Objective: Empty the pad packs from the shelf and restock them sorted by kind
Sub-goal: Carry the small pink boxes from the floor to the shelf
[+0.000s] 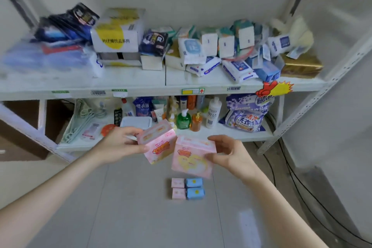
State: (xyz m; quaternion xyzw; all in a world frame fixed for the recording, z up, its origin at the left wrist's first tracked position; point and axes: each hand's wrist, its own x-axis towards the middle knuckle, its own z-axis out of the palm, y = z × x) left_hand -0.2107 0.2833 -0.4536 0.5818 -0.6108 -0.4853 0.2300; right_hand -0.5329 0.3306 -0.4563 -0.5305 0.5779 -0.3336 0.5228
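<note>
My left hand (120,143) grips a pink pad pack (159,143) by its left end, tilted. My right hand (229,153) holds a second pink pad pack (192,157) by its right side. Both packs hang in the air in front of the lower shelf, almost touching. On the floor below lie two small pink packs (178,188) and two blue packs (194,188), pink on the left and blue on the right. The upper shelf (141,88) carries dark blue packs (66,24), white boxes (118,32) and several white and blue packs (231,50).
The lower shelf (221,135) holds bottles (213,112), a green soap dispenser (183,120), detergent bags (245,115) and hangers (84,119). Black cables (298,177) run along the floor at the right. A white wall panel stands at the right, a brown cabinet (20,139) at the left.
</note>
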